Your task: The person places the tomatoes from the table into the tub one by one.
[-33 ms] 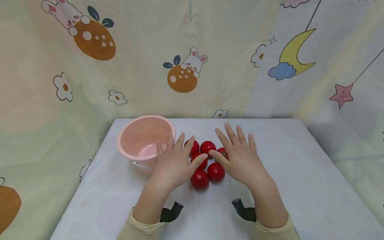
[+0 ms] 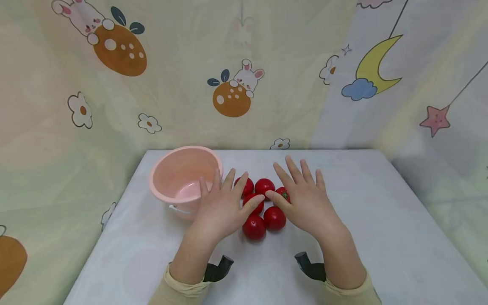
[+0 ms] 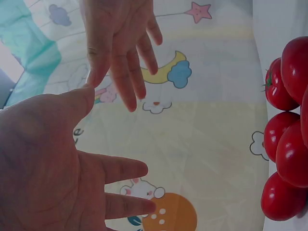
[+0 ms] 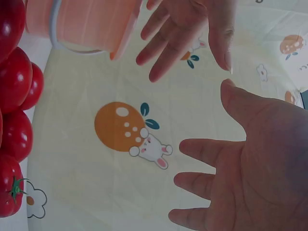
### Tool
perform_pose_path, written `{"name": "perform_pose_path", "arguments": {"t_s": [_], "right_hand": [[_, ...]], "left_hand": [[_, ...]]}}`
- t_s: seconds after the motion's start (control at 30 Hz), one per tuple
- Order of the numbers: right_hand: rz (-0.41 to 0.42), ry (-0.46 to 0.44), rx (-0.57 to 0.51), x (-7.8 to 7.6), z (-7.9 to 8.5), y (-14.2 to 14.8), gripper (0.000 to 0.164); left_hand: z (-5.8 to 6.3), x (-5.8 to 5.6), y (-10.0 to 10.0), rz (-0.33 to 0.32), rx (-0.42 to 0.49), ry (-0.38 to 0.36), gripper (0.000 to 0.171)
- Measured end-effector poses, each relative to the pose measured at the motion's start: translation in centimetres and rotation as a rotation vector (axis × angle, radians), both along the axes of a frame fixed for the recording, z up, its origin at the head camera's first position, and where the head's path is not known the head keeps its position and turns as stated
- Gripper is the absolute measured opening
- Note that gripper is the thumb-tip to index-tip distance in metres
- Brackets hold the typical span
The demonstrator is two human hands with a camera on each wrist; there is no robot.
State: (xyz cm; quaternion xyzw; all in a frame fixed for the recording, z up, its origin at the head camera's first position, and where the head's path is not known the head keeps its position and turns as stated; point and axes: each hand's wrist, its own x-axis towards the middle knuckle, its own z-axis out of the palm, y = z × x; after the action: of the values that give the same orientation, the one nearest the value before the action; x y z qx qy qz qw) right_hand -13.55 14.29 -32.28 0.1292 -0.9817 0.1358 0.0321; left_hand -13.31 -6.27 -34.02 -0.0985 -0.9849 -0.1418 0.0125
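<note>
Both hands hover over the table with fingers spread and straight, holding nothing. My left hand (image 2: pixel 219 207) overlaps the right rim of the pink bucket (image 2: pixel 164 197) in the head view. On the right, my right hand (image 2: pixel 309 203) is held above the table, its thumb tip close to the left thumb tip. Below and between the hands, several red tomatoes (image 2: pixel 254 227) sit in a cluster, some partly hidden by the hands. One tomato (image 4: pixel 10 185) shows its green stem in the right wrist view. The bucket's white handle (image 4: pixel 55 29) hangs down its outside.
A white-covered table (image 2: pixel 381 237) carries everything. Behind it hangs a cream curtain (image 2: pixel 183 84) printed with rabbits, flowers, a moon and a star. Black curved wrist mounts (image 2: pixel 219 269) stick out from both sleeves. The bucket stands at the table's back left.
</note>
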Motion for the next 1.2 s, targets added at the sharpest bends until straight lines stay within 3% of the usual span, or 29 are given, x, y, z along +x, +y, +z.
{"name": "perform_pose_path", "arguments": {"t_s": [0.27,0.37,0.47,0.6,0.7,0.8,0.87,0.97,1.1,1.2], "right_hand": [[0.019,-0.018,-0.05,-0.7,0.5,1.2,0.077],[0.045,-0.076,-0.117,-1.6,-0.1,2.0,0.076],[0.067,-0.155,-0.23,-3.2,-1.5,3.0,0.074],[0.084,-0.245,-0.433,-6.0,-4.9,4.4,0.07],[0.093,-0.294,-0.599,-7.8,-8.1,5.4,0.066],[0.092,-0.33,-0.737,-8.8,-10.9,6.4,0.062],[0.086,-0.351,-0.787,-9.2,-12.5,7.0,0.061],[0.09,-0.391,-0.839,-9.6,-14.4,7.6,0.062],[0.119,-0.437,-0.869,-10.1,-16.0,7.8,0.07],[0.163,-0.448,-0.889,-10.3,-16.5,7.7,0.074]], "left_hand": [[0.5,-0.7,-1.0,0.002,0.037,0.035,0.08],[1.0,-1.3,-3.2,0.048,0.129,0.045,0.08],[1.1,-2.4,-6.7,0.13,0.24,0.104,0.078],[-0.3,-4.1,-11.6,0.302,0.498,0.256,0.065],[-1.6,-4.8,-14.1,0.441,0.743,0.344,0.05],[-2.4,-5.0,-15.6,0.539,0.986,0.373,0.043],[-2.7,-5.1,-16.2,0.575,1.122,0.345,0.041],[-3.6,-5.7,-16.8,0.536,1.345,0.269,0.042],[-5.1,-6.7,-17.5,0.396,1.607,0.108,0.046],[-6.1,-7.0,-17.9,0.297,1.725,0.028,0.046]]}}
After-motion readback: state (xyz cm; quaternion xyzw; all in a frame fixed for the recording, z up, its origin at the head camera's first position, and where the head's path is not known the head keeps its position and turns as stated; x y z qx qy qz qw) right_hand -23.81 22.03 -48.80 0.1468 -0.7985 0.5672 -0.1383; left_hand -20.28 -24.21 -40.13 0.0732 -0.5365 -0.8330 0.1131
